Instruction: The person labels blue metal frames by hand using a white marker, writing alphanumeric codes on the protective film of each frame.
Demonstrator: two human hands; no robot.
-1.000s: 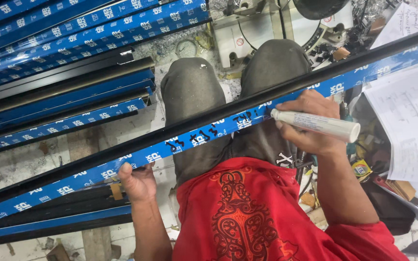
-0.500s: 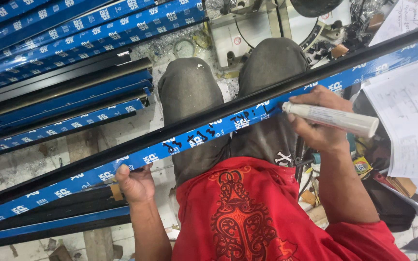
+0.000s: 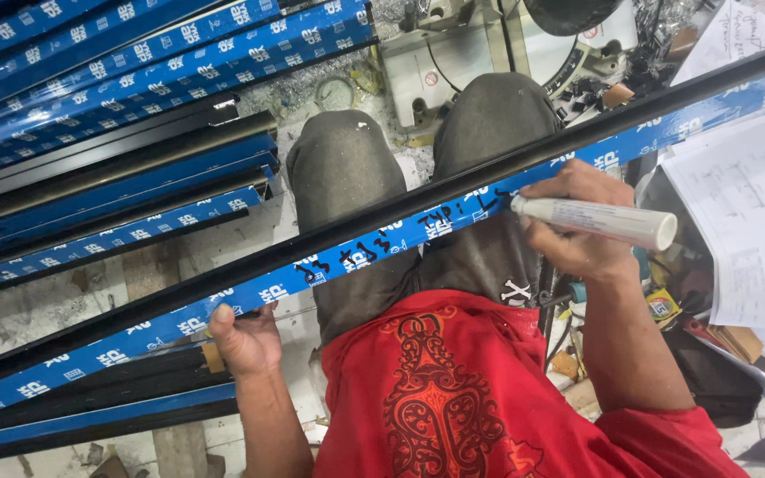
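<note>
While right hand (image 3: 577, 226) grips marker (image 3: 599, 219) — tip seemingly on rail (image 3: 347, 257).

A single head-worn camera looks steeply down, close above the left hand (image 3: 245, 336) and right hand (image 3: 577, 226), lap and floor beneath.

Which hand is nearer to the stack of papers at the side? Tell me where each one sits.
Right. The right hand, holding the white marker, is just beside the papers. The left hand grips the blue strip far along it, on the other side of the knees.
</note>
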